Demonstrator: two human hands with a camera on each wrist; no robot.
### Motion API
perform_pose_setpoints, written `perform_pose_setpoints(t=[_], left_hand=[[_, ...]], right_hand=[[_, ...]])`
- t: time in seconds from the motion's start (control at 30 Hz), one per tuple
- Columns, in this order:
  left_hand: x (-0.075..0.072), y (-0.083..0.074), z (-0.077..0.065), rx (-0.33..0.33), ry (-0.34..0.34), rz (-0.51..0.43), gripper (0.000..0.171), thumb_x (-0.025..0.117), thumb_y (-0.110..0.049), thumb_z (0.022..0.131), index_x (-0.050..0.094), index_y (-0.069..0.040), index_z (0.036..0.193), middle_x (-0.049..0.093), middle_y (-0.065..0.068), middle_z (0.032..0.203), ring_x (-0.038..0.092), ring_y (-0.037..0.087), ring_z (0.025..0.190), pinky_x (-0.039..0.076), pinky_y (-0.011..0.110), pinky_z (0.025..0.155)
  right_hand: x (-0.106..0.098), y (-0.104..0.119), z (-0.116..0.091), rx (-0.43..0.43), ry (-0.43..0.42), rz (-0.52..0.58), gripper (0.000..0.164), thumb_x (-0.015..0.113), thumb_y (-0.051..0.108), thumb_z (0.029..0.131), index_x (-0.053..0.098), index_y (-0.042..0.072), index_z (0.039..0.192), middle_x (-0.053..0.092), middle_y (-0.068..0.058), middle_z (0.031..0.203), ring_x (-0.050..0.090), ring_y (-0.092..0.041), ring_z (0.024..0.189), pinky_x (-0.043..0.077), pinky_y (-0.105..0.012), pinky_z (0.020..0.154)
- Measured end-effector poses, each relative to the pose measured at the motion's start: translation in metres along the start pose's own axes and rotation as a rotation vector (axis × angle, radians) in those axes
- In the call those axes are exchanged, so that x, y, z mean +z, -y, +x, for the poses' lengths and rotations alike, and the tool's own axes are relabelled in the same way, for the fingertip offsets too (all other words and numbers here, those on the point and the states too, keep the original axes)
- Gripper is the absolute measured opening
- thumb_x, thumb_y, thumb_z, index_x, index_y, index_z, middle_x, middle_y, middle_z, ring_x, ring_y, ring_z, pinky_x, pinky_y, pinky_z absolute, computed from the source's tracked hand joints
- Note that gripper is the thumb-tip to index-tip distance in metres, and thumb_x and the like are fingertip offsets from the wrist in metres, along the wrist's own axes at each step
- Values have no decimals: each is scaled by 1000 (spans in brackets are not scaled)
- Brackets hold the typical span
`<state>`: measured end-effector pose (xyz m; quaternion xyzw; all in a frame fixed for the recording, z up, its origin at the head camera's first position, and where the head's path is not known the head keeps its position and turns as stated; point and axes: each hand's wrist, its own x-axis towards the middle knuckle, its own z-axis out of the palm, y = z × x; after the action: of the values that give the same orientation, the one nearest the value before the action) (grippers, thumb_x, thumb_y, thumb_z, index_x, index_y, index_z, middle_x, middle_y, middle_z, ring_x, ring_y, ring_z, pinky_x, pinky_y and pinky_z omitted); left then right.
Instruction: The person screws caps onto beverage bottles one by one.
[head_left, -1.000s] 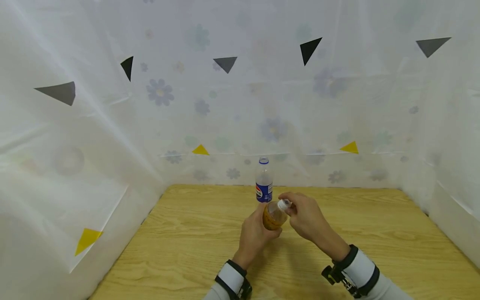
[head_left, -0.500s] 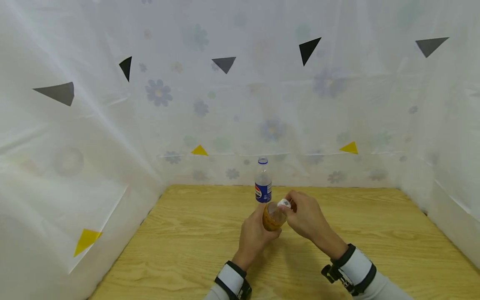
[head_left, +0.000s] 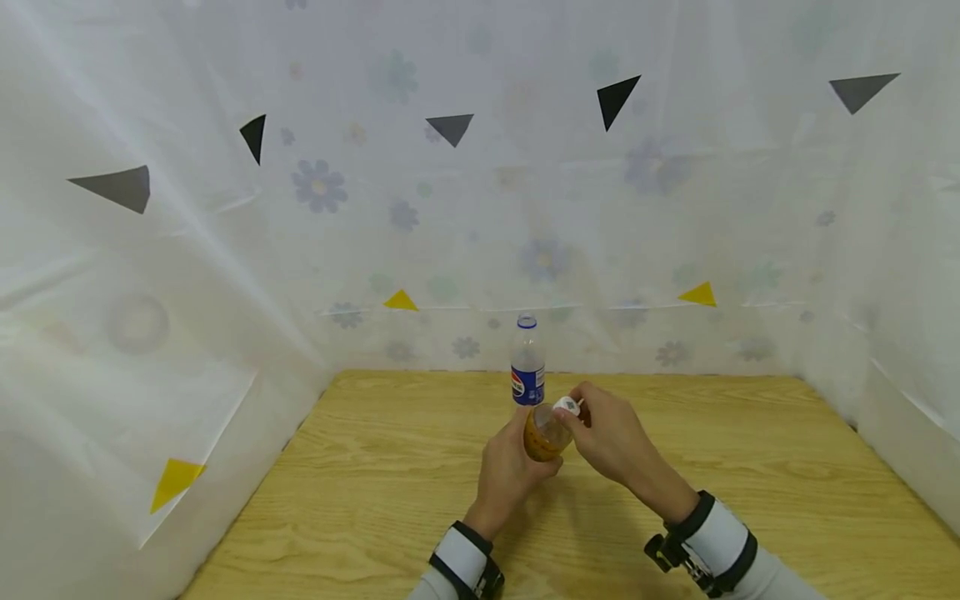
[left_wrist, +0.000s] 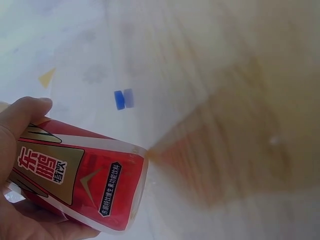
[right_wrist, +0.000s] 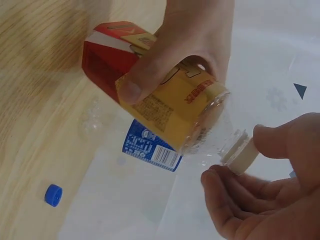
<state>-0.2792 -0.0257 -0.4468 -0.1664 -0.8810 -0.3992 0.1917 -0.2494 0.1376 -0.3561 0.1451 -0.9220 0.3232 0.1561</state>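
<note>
My left hand (head_left: 510, 471) grips a clear plastic drink bottle (right_wrist: 172, 97) with a red and gold label around its body. The bottle is tilted, with its neck toward my right hand. My right hand (head_left: 613, 435) pinches the white bottle cap (right_wrist: 243, 155) between thumb and fingers. That cap is at the bottle's mouth; whether it is threaded on I cannot tell. In the left wrist view the label's red lower end (left_wrist: 115, 185) shows, while neck and cap are out of sight. Just beyond stands an uncapped clear bottle (head_left: 528, 379) with a blue label, upright on the table.
A loose blue cap (right_wrist: 53, 195) lies on the wood-grain table (head_left: 360, 475), hidden in the head view. White sheeting (head_left: 480, 217) with flower prints and dark and yellow triangles walls the table at the back and both sides.
My right thumb and fingers have shifted around the white cap, and its top now faces the head camera more. The left hand and the tilted bottle have barely moved.
</note>
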Motion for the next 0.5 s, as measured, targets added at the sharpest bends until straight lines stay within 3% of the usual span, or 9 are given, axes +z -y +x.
perform_pose_setpoints(t=[0.13,0.2,0.37,0.5], left_hand=[[0,1,0,0,-6,-1,78,92,-24,73,53,-20,140,72,4,121,71,20,105,59,38,87],[0,1,0,3,-13,-1,79,93,-24,72,53,-19,141,72,4,120,71,20,104,59,38,87],[0,2,0,25,-28,3,79,93,-23,72,53,-19,140,73,4,118,71,19,102,58,37,86],[1,2,0,40,-34,13,76,93,-23,71,54,-20,137,73,4,116,71,18,100,58,35,85]], right_hand=[[-2,4,-2,9,51,-14,57,68,31,99,50,-3,141,67,-21,119,67,-37,104,58,-48,82],[-3,6,-3,-16,61,-11,62,68,25,98,44,-2,148,65,-24,128,64,-43,115,55,-56,90],[-2,10,-4,-97,40,-12,49,64,-3,94,55,2,141,64,-23,131,64,-42,116,56,-54,90],[-1,11,-4,-101,28,-9,44,57,-13,90,62,-1,132,66,-22,127,66,-39,112,58,-49,86]])
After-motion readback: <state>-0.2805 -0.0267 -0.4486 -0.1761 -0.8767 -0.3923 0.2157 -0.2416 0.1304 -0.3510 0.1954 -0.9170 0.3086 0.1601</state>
